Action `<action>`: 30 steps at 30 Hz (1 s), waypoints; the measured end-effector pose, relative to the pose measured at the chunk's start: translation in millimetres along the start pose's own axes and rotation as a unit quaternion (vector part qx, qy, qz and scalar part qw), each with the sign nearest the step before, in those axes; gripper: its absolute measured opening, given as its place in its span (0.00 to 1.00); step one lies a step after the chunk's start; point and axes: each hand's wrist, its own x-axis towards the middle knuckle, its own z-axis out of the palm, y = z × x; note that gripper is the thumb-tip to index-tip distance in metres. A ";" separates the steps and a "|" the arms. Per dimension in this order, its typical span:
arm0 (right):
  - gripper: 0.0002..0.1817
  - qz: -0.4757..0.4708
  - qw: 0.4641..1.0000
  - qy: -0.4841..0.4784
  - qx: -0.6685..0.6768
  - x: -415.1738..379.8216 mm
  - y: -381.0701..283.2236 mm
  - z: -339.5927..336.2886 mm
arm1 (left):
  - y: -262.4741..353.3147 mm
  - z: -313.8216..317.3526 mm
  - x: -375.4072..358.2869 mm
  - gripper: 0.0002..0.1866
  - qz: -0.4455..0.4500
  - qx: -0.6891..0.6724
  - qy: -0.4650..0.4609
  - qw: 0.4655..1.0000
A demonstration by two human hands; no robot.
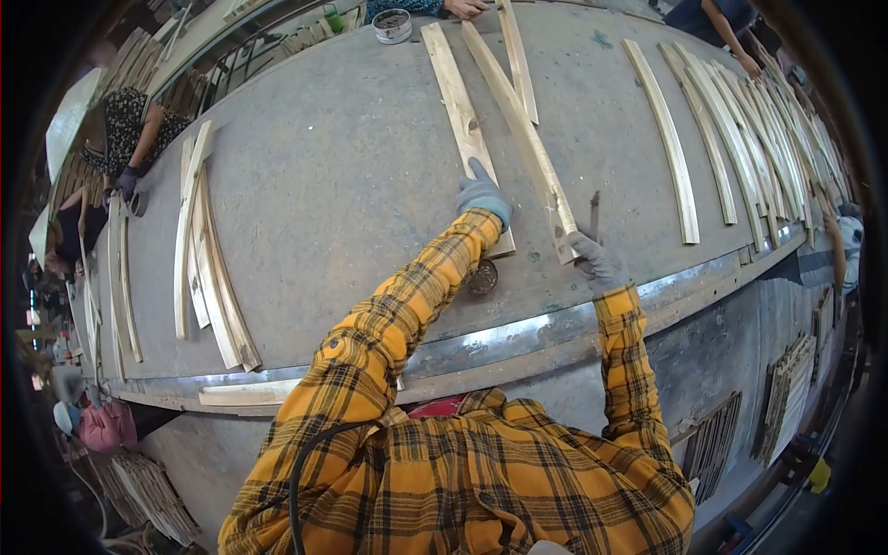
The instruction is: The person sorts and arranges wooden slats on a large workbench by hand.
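My left hand [483, 194], in a grey glove, lies on the lower part of a pale wooden slat [453, 92], its index finger stretched along the wood. Gloved too, my right hand [601, 263] is closed around a narrow putty knife [595, 215], whose thin dark blade points away from me. The fingertips of that hand meet the near end of a second wooden slat [523, 134], which has dark knots near that end. A small round tin [482, 277] with dark contents stands just below my left hand. Beyond, a third slat [520, 65] touches the second one.
Several slats [205, 268] lie at the left of the grey table [342, 185], and a long row of slats [740, 139] covers its right. A white tub [393, 27] stands at the far edge. Co-workers' hands [465, 8] show around the table. A metal edge strip [499, 335] runs before me.
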 end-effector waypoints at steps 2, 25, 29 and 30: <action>0.28 -0.030 0.999 -0.017 0.036 -13.7 -2.7 2.9 | -14.9 -3.3 6.8 0.54 0.051 -0.091 0.048 0.993; 0.36 -0.174 0.960 -0.035 -0.216 -89.2 59.4 243.6 | -429.8 -87.3 -182.3 0.42 0.141 -0.432 0.149 0.878; 0.28 -0.279 0.821 0.045 -0.495 -25.6 78.6 315.2 | -458.4 -98.5 -185.5 0.43 0.079 -0.275 0.170 0.943; 0.27 -0.282 0.807 0.075 -0.512 -30.5 73.5 336.9 | -462.9 -102.0 -187.9 0.44 0.038 -0.207 0.157 0.965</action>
